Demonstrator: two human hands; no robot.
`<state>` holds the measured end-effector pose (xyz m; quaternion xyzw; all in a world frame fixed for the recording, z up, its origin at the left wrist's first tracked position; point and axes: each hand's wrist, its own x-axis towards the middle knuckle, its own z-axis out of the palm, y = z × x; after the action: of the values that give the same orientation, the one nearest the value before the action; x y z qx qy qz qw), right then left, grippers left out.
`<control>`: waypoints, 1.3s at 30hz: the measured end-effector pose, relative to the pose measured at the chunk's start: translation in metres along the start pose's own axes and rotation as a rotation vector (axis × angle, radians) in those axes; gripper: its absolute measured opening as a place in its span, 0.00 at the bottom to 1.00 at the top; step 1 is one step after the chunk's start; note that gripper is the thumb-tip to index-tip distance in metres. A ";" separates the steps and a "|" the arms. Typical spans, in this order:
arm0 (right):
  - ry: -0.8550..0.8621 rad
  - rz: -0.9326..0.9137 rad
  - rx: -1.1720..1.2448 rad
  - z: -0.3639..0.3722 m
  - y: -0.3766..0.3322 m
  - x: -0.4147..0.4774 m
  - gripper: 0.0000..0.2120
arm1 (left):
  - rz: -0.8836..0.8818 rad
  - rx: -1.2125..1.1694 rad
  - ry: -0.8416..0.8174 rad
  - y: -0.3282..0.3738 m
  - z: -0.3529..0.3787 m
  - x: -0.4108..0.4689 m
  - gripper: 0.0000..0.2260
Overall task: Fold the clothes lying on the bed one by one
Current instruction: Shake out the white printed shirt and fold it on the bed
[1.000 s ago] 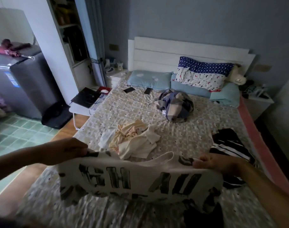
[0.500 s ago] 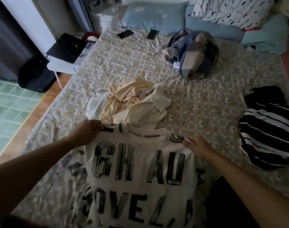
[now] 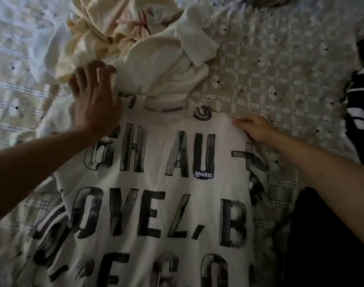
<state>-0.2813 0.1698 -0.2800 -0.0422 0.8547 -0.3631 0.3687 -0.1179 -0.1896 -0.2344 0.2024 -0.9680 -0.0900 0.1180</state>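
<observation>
The lettered T-shirt lay print-up on the near part of the bed, its collar touching the cream heap just beyond. Your left hand rested flat on the shirt's left shoulder, fingers spread. Your right hand appeared to pinch the right shoulder edge, though blur left that grip uncertain. The step was likely flattening before the first fold. It called for holding the right shoulder taut, sweeping creases outward with the left palm, and keeping the collar clear of the heap.
</observation>
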 end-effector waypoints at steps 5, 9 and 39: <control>-0.382 0.148 0.029 -0.035 0.055 -0.026 0.31 | 0.248 -0.164 -0.128 0.112 0.021 -0.059 0.24; -0.551 0.197 -0.029 -0.047 0.070 -0.042 0.28 | 0.423 -0.284 -0.541 0.180 0.067 -0.096 0.23; -0.389 0.121 0.828 -0.079 0.110 -0.124 0.24 | 0.177 -0.138 -0.581 0.251 0.119 -0.140 0.32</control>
<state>-0.2228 0.3388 -0.2405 0.0915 0.5535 -0.6370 0.5286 -0.1177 0.1100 -0.3197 0.0748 -0.9666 -0.1992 -0.1429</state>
